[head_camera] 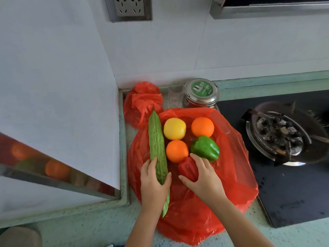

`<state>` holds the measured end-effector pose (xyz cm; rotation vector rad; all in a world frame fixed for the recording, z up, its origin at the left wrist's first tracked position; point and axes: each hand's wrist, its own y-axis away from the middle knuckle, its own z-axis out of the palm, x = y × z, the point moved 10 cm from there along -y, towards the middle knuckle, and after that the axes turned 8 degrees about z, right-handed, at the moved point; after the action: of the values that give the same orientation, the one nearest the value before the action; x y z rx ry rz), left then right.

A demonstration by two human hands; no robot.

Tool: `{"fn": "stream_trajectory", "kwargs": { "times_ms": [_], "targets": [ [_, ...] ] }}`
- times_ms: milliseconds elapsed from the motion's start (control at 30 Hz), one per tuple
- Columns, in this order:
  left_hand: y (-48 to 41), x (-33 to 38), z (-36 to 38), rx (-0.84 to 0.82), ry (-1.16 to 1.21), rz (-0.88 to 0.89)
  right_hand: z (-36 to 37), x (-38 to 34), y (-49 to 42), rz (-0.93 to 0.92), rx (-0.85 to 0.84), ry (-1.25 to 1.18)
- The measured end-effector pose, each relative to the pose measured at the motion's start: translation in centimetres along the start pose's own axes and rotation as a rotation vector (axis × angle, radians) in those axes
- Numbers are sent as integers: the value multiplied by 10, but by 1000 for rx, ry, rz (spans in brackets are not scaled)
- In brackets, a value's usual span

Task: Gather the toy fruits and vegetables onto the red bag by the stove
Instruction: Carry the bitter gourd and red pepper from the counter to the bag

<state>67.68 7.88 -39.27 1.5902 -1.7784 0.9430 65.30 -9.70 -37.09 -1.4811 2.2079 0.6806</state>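
Toy fruits and vegetables lay grouped on the flattened red bag (195,220), which was spread on the surface (89,229) just left of the stove (284,184). Six pieces were present:

- A long, bumpy green gourd (156,139) lay lengthwise along the bag's left edge, its pointed tip toward the wall.
- A yellow fruit (174,128) and the far orange (202,126) sat side by side at the back, apart from each other.
- The near orange (177,151) sat just in front of the yellow fruit, touching it.
- A glossy green pepper (204,148) sat in front of the far orange, beside the near orange.
- A red pepper (187,169) lay nearest the person, against the near orange.

The left hand (154,186) grasped the lower part of the gourd, with fingers and thumb wrapped round it. The right hand (204,180) gripped the red pepper, fingers curved over its top and thumb at its near side, and partly hid it.

Behind the bag stood a crumpled second red bag (142,102) in the corner, a clear plastic container (175,95) and a metal tin (201,93) with a green label and a clasp. The tin touched the bag's far edge. The stove's burner (281,134) was soiled and stood well to the right. A wall socket (129,8) was mounted above.
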Motion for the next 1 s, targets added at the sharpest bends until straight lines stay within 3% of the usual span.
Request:
{"fn": "stream_trajectory", "kwargs": {
  "times_ms": [600,1000],
  "targets": [
    [7,37,-16,89,-124,284,-21,0,11,4,82,62],
    [45,125,2,43,-229,610,-90,22,72,-68,382,123]
  ]
}}
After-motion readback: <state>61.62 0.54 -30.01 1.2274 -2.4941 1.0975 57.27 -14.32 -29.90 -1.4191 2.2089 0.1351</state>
